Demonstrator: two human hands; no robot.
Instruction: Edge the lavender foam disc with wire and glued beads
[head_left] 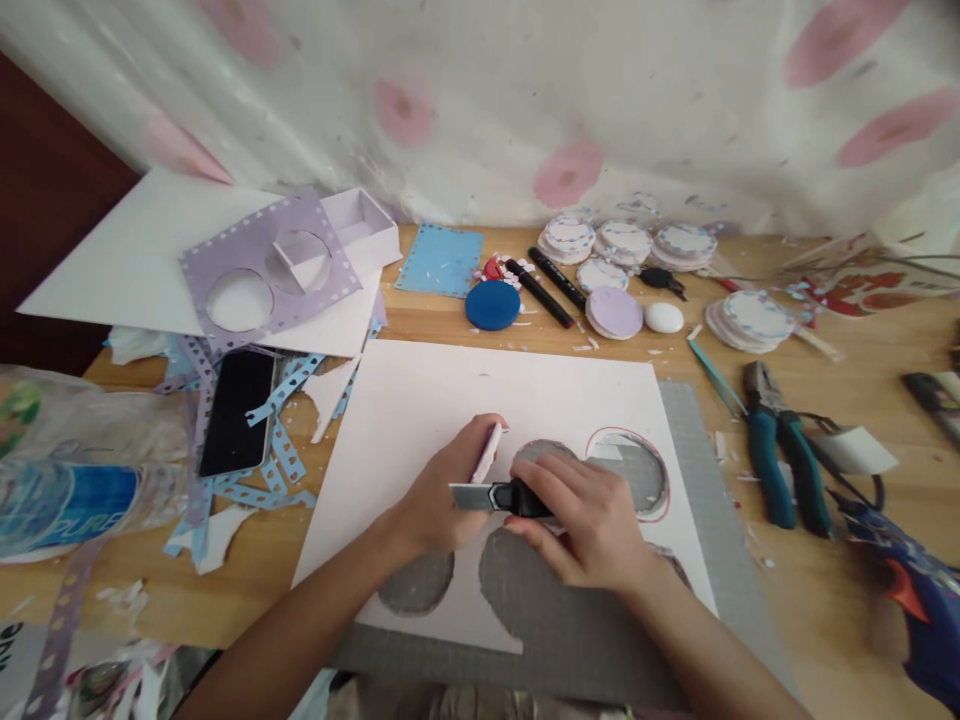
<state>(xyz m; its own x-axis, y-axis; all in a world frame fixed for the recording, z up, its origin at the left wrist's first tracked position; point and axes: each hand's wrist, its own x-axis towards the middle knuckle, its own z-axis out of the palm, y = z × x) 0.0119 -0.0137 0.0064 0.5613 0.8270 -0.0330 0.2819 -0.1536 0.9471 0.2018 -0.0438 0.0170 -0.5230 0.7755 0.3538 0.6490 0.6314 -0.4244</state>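
My left hand (455, 470) is closed on a small white foam disc (488, 452), held up edge-on. My right hand (581, 510) grips a black utility knife (517, 498). Its bare blade points left and lies close by the disc's lower edge; whether it touches cannot be made out. Beneath both hands lies a white foam board (420, 390) with several round holes cut through it. A red circle line runs around the hole at the right. Under the board is a grey cutting mat (686, 430).
Pliers (780, 450) and a blue glue gun (900, 570) lie on the right. Stacked white discs (626, 243), black markers (540, 290) and a blue disc (493, 304) stand behind the board. On the left are a phone (238, 412), paper scraps and a plastic bottle (97, 500).
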